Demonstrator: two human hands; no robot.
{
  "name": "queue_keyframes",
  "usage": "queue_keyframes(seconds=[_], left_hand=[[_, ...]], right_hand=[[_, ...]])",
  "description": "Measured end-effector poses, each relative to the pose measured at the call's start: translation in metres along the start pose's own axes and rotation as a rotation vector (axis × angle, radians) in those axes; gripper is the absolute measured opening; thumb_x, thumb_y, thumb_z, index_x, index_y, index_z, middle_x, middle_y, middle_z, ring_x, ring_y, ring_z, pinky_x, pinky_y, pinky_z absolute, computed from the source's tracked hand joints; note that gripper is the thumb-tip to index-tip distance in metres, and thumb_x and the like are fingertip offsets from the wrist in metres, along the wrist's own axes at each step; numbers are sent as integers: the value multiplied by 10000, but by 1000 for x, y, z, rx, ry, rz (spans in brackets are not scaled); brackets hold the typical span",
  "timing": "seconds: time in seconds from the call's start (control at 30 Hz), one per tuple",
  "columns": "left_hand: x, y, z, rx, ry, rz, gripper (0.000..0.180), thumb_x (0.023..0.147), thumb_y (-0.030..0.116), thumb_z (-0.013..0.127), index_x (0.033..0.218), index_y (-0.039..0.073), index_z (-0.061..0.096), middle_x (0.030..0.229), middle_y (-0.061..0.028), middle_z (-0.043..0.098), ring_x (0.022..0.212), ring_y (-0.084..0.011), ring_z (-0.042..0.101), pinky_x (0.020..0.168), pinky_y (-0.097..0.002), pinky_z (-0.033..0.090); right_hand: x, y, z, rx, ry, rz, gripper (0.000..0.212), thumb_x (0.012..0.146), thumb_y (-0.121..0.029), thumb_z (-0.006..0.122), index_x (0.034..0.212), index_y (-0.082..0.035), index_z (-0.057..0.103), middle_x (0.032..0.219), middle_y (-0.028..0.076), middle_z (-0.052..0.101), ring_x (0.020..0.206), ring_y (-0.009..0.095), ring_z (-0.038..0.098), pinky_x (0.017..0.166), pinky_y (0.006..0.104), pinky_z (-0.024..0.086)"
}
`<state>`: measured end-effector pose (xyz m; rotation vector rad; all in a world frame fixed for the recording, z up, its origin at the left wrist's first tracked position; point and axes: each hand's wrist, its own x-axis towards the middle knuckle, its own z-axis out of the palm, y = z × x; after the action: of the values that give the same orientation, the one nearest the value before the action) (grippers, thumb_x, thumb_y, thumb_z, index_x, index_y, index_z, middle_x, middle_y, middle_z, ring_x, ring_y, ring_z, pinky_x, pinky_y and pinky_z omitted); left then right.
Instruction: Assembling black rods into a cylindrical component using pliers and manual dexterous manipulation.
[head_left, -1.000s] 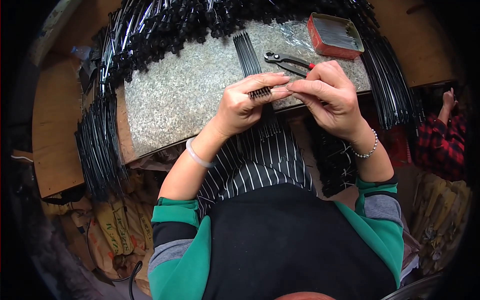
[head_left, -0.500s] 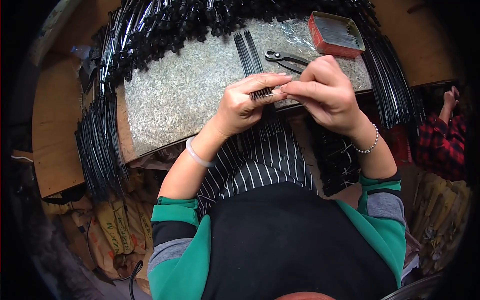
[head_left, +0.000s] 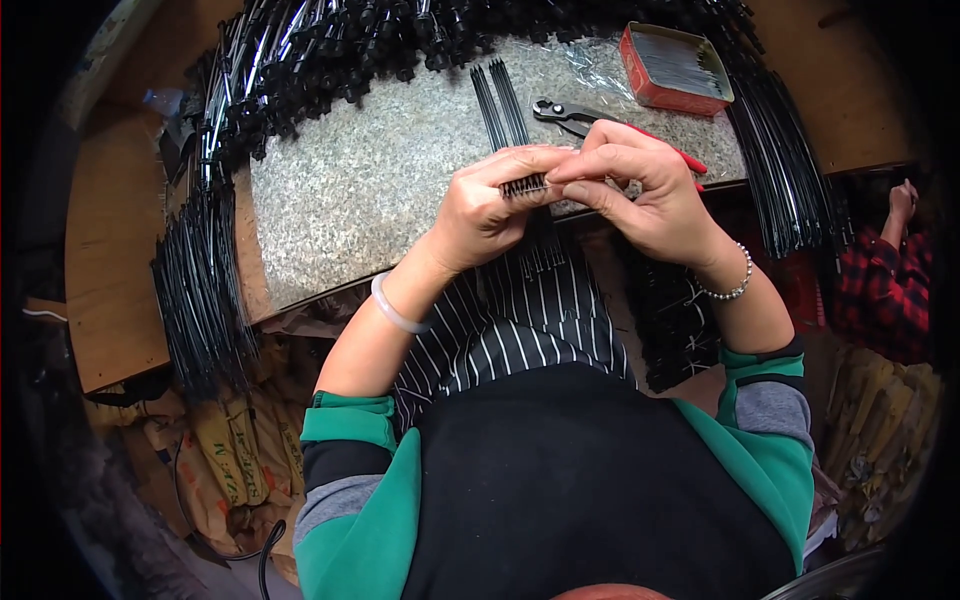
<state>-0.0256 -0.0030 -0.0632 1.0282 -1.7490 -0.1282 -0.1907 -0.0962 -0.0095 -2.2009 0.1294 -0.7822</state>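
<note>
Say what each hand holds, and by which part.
Left hand: dark ridged piece, between thumb and fingers; gripped part unclear. Right hand: beside it; whether it holds anything cannot be told.

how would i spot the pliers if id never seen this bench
Find the speckled grey slab, then the red box at its far right. Nearer and left of that box, partly hidden behind the right hand, lie the pliers. Their dark head and red handles set them apart from the thin black rods on their left.

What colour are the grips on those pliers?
Red. The grips show best in the head view, partly behind the right hand.
</note>
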Motion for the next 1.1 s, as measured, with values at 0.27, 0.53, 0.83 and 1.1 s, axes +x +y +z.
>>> queue_keyframes(seconds=[0.27, 0.53, 0.83, 1.1], left_hand=[[3, 4, 1, 7, 12, 12, 370, 639, -91, 598, 940, 111, 672, 1024, -100, 645, 945, -281, 630, 774, -342, 533], [-1, 1, 2, 14, 22, -23, 352, 649, -84, 600, 930, 116, 669, 1008, -107, 646, 941, -281, 631, 771, -344, 533], [-1, -3, 2, 39, 24, 34, 298, 641, -56, 624, 910, 70, 654, 1010, -118, 644, 912, -287, 637, 733, -334, 540], [1, 0, 3, 41, 28, -5, 233, 632, -53, 631, 842, 49, 636, 1043, -124, 634, 901, -283, 638, 719, -334, 544]], right_hand=[[7, 4, -8, -336, 35, -346, 234, 682, -65, 690, 909, -122, 678, 736, 12, 545, 658, 176, 511, 628, 293, 388], [8, 6, -4, -236, -3, -293, 286, 688, -50, 683, 965, -120, 671, 748, 11, 543, 664, 174, 507, 627, 290, 390], [7, 5, 1, -224, -7, -244, 367, 681, -1, 644, 1019, -141, 663, 757, 7, 540, 660, 182, 489, 646, 287, 375], [2, 13, 4, -177, 9, -250, 405, 644, 7, 640, 1019, -146, 661, 767, 6, 536, 665, 187, 487, 650, 293, 372]])
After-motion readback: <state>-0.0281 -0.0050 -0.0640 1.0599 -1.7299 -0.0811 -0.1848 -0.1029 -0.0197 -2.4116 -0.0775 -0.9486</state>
